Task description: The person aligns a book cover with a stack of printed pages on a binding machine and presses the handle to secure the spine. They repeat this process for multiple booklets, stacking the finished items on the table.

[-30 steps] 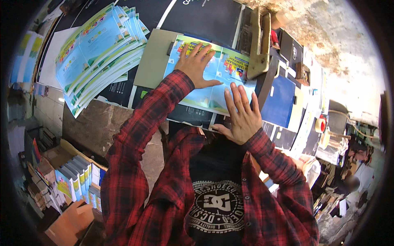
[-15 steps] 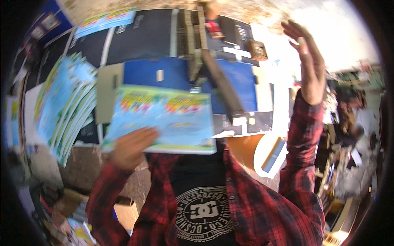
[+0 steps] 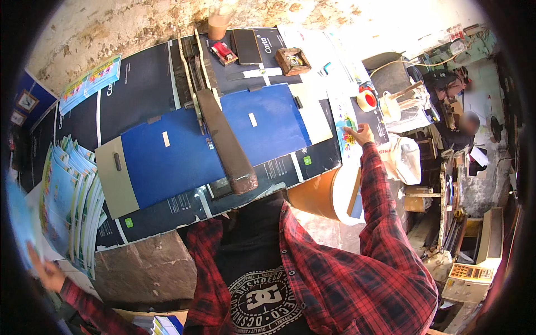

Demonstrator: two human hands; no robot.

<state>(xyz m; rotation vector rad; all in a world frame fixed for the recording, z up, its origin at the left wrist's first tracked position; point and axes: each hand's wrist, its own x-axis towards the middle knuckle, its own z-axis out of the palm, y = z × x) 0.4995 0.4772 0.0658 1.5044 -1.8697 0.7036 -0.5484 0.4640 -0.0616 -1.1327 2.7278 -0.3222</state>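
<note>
Your left hand (image 3: 49, 271) is stretching out to the far left, low beside the tabletop (image 3: 148, 78), and its fingers are touching the lower edge of a light-blue sheet (image 3: 19, 223). Both are blurring there, so you are leaving it unclear whether that grip is clamping the paper or only lying against it. The sheet is standing near the rim of the view, just left of a fanned pile of printed sheets (image 3: 70, 195) that is spreading over the tabletop's left end.

Your right hand (image 3: 363, 134) is reaching over the right end, its fingers bending and their tips meeting the edge of a colourful printed paper (image 3: 342, 123). Whether this grip is pinching the paper or just resting on it, one cannot tell.

Between your hands, two blue panels (image 3: 173, 145) are lying side by side, with a long brown bar (image 3: 226, 139) crossing over them at a slant. A grey-green board (image 3: 114, 187) is bordering the panels on the left, and a dark block (image 3: 117, 162) is sitting on it. Another bundle of blue sheets (image 3: 92, 84) is lying at the upper left corner. Along the far side, a cup (image 3: 219, 23), a red packet (image 3: 223, 53) and a small wooden box (image 3: 293, 61) are standing, while a tape roll (image 3: 367, 99) is resting near your right hand.
</note>
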